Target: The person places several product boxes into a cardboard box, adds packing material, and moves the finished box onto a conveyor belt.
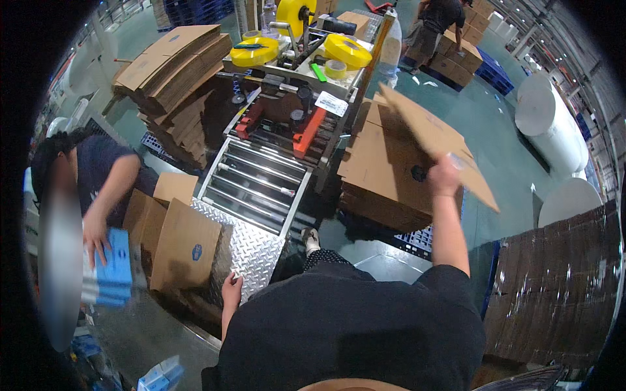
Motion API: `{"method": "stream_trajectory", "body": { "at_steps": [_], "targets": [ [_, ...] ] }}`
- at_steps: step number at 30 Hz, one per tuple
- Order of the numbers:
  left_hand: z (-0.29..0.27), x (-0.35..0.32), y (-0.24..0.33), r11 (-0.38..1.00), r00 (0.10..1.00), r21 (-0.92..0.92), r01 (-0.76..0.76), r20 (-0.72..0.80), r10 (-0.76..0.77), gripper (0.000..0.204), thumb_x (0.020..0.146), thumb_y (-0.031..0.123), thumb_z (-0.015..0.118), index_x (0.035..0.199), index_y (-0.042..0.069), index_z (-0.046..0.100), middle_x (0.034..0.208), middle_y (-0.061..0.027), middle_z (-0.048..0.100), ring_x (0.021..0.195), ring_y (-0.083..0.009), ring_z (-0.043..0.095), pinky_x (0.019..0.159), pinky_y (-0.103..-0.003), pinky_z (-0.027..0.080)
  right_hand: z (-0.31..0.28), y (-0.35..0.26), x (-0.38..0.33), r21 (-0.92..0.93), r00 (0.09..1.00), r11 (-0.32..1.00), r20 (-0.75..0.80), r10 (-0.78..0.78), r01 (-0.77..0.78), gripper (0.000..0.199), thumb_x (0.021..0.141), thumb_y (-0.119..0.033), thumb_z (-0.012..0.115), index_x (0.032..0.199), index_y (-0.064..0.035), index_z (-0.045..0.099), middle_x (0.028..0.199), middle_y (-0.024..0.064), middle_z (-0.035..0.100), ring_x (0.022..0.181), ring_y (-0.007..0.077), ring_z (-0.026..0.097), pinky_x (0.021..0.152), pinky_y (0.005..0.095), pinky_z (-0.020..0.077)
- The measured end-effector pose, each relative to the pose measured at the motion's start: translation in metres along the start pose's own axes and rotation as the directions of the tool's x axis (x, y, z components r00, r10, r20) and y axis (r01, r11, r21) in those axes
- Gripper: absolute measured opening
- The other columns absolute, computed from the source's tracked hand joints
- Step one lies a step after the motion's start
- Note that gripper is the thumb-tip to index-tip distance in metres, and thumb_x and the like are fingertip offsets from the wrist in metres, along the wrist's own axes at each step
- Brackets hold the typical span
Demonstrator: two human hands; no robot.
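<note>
My right hand [445,176] grips the edge of a flat, folded cardboard carton [450,133], which is tilted up off a stack of flat cartons [391,156] to my right. My left hand [232,288] is low at the edge of a diamond-patterned metal plate [251,244], its fingers curled; whatever they hold, if anything, is too small to make out. Just left of that hand stands an open cardboard box [186,244] with its flap raised. Beside the box, a co-worker's hand [96,238] rests on a stack of blue-and-white packs [114,267].
Ahead, a roller conveyor [254,179] leads to a taping machine with red guides [310,133] and yellow tape rolls [345,51]. More flat cartons [173,58] are piled far left. Large white rolls [548,111] and a wrapped brown stack [554,287] stand right. Another person [440,19] bends over boxes behind.
</note>
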State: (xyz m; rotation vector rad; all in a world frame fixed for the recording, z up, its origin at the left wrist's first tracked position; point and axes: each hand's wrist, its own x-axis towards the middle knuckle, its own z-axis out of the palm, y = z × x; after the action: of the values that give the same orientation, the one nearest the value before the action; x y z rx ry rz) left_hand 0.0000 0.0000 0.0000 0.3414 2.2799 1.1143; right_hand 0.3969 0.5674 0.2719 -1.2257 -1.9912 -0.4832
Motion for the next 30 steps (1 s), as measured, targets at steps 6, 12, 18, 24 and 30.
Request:
{"method": "stream_trajectory", "body": {
  "at_steps": [6, 12, 18, 24, 30],
  "targets": [
    [-0.016, -0.032, 0.004, 0.944, 0.985, -0.288, -0.161, 0.009, 0.170, 0.052, 0.085, 0.014, 0.070, 0.128, -0.006, 0.050, 0.117, -0.0166, 0.062, 0.108, -0.0224, 0.060, 0.094, -0.035, 0.047, -0.227, -0.030, 0.035, 0.344, 0.740, 0.906, -0.671, 0.052, 0.248, 0.014, 0.087, -0.015, 0.068, 0.089, -0.0022, 0.064, 0.083, 0.0116, 0.067, 0.075, 0.0238, 0.062, 0.072, 0.0349, 0.0474],
    [-0.041, -0.074, 0.229, 0.760, 0.767, -0.109, -0.641, -0.046, 0.640, 0.089, 0.069, 0.009, 0.079, 0.144, 0.001, 0.032, 0.145, -0.0255, 0.035, 0.138, -0.0319, 0.031, 0.112, -0.040, 0.028, -0.288, -0.082, 0.026, 0.654, 0.743, 0.469, -0.669, -0.009, 0.594, 0.018, 0.091, -0.017, 0.061, 0.091, 0.0011, 0.058, 0.086, 0.0162, 0.065, 0.077, 0.0213, 0.058, 0.068, 0.0312, 0.0457],
    [-0.114, -0.101, 0.317, 0.357, 0.229, 0.621, -0.698, -0.279, 0.933, 0.102, 0.058, 0.022, 0.083, 0.144, 0.015, 0.029, 0.148, -0.0189, 0.025, 0.138, -0.0395, 0.024, 0.112, -0.054, 0.022, -0.208, -0.144, 0.043, 0.919, 0.921, -0.063, -0.389, 0.009, 0.388, 0.029, 0.092, -0.026, 0.060, 0.094, 0.0020, 0.057, 0.087, 0.0145, 0.062, 0.081, 0.0210, 0.055, 0.070, 0.0304, 0.0416],
    [-0.182, -0.138, 0.240, 0.559, 0.491, 0.685, -0.467, -0.325, 0.808, 0.025, 0.068, 0.007, 0.071, 0.090, 0.007, 0.060, 0.091, -0.0096, 0.062, 0.091, -0.0315, 0.058, 0.084, -0.042, 0.043, -0.021, -0.237, 0.001, 0.774, 0.915, -0.488, 0.337, -0.222, -0.403, 0.022, 0.093, -0.022, 0.061, 0.103, -0.0020, 0.058, 0.101, 0.0057, 0.062, 0.092, 0.0120, 0.054, 0.081, 0.0258, 0.0407],
    [-0.169, -0.185, 0.183, 0.695, 0.685, 0.710, -0.116, -0.449, 0.573, 0.018, 0.075, 0.016, 0.068, 0.092, 0.011, 0.065, 0.092, -0.0050, 0.064, 0.094, -0.0279, 0.058, 0.084, -0.040, 0.040, 0.027, -0.315, 0.013, 0.610, 0.407, -0.135, 0.332, -0.851, -0.781, 0.065, 0.099, -0.055, 0.027, 0.086, -0.0007, 0.060, 0.073, 0.0058, 0.062, 0.065, 0.0157, 0.061, 0.063, 0.0267, 0.0476]
  ]
}}
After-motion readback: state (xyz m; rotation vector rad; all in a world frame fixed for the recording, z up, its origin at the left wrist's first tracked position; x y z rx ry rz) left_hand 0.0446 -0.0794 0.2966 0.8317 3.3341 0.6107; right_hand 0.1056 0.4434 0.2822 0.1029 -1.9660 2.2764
